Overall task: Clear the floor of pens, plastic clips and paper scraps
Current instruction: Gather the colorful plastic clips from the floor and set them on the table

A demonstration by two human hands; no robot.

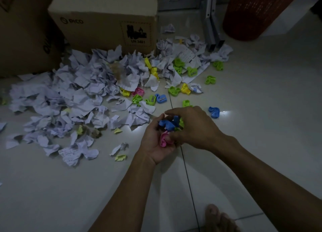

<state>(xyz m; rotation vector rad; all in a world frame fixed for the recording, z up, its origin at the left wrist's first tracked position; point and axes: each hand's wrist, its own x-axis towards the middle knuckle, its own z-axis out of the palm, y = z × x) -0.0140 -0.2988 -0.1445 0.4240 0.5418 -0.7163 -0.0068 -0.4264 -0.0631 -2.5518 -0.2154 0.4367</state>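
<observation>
A handful of plastic clips (168,125), blue, pink and green, sits in the cupped left hand (156,141), its fingers curled under them, while the right hand (190,127) closes over the top, fingers bent onto the clips. More clips (174,91) lie loose beyond the hands, beside a wide heap of paper scraps (78,92) reaching two cardboard boxes (104,23). Bare tiled floor (261,101) lies open to the right, toward a red basket (257,12).

We see glossy pale tiles on the floor (252,96), throwing back small glints beside the left hand (155,143), which cups smooth moulded plastic clips (168,125). Beyond the hand lie crumpled matt paper scraps (73,92), creased and rough-edged. Farther behind stands a matt brown cardboard box (104,23); to its right, dull grey metal legs (211,31) and a red perforated plastic basket (256,14).
</observation>
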